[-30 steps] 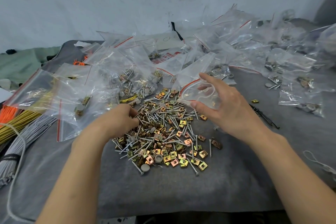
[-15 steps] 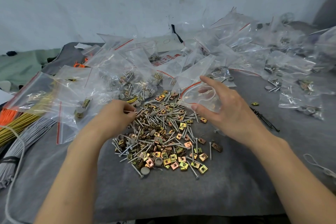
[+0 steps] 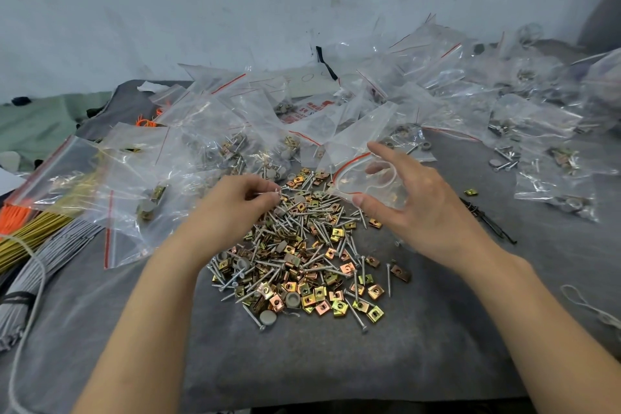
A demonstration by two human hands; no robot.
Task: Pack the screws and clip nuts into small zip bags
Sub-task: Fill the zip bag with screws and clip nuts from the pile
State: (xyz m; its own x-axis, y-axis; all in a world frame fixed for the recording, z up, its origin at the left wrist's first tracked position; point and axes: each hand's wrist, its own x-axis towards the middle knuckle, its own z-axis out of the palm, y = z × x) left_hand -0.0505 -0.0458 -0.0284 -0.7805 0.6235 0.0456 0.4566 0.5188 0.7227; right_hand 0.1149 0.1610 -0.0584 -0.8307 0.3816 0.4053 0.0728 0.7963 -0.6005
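Pinching screw [image 3: 268,193] in curled left hand [image 3: 240,203] over far-left of pile [image 3: 302,255]. Holding zip bag [image 3: 363,178] mouth open just right of it, right hand [image 3: 423,212] thumb and forefinger spread around rim. Risk: screw tip snagging rim, dropping back.

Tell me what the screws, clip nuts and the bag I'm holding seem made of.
Screws: likely steel, bright silver plating, glinting shanks. Clip nuts: sheet metal, yellow-to-coppery iridescent plating, probably zinc. Zip bag: thin clear plastic film, crinkled, red seal strip.

Soft even light, faint shadows; glare on plastic bags [image 3: 215,131]; wide-angle bending at edges; mostly sharp.
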